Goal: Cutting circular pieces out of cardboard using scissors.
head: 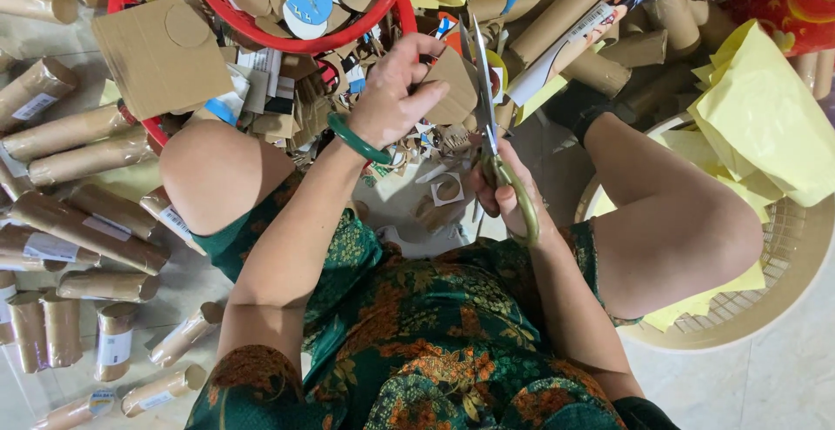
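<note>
My left hand (396, 91), with a green bangle at the wrist, grips a brown cardboard piece (454, 82) between thumb and fingers. My right hand (509, 195) holds green-handled scissors (489, 126), blades pointing up and away along the right edge of that cardboard piece. Both hands hover between my bare knees, above a pile of cardboard scraps (435, 191) on the floor.
A red basket (261, 26) of round cardboard discs sits ahead. Several cardboard tubes (78, 230) lie on the floor at left and more tubes (600, 13) at upper right. A beige basket (783, 282) with yellow paper sheets (765, 117) stands at right.
</note>
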